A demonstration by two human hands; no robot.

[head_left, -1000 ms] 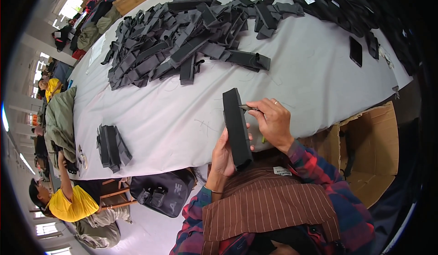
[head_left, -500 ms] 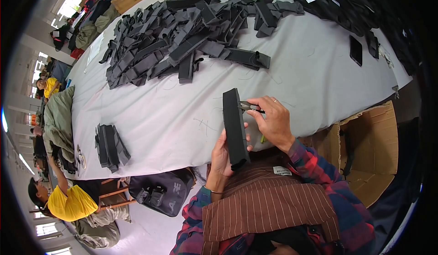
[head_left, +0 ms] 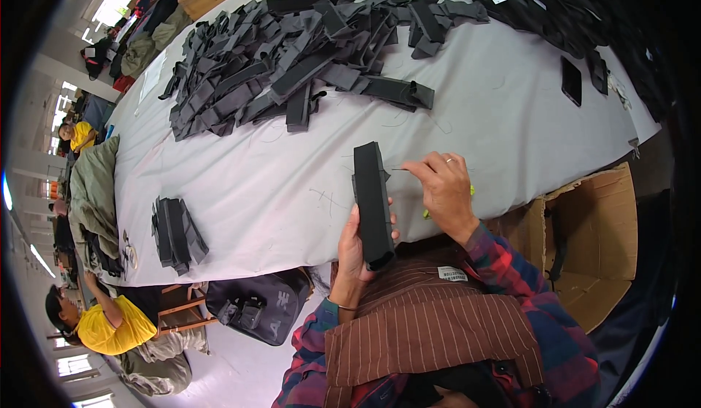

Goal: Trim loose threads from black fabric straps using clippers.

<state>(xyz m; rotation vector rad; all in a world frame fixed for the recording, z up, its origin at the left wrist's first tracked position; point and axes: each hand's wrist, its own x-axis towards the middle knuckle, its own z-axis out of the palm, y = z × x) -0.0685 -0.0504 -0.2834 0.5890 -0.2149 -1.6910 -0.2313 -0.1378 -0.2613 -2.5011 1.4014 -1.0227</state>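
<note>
My left hand (head_left: 355, 251) grips a long black fabric sleeve (head_left: 372, 202) and holds it upright over the near edge of the grey table (head_left: 277, 189). To its right, my right hand (head_left: 442, 189) pinches a thin thread end or small tool beside the sleeve's upper part, with something yellow-green partly hidden under the palm. A big heap of similar black fabric pieces (head_left: 292, 65) lies farther away on the table.
A small stack of black pieces (head_left: 175, 233) sits at the table's left edge. An open cardboard box (head_left: 584, 247) stands at my right. A dark bag (head_left: 255, 306) lies on the floor. A person in yellow (head_left: 109, 320) sits lower left. More black items (head_left: 569, 14) lie far right.
My right hand has shifted slightly away from the sleeve, drawing the thin thread out. The sleeve stays upright in my left hand.
</note>
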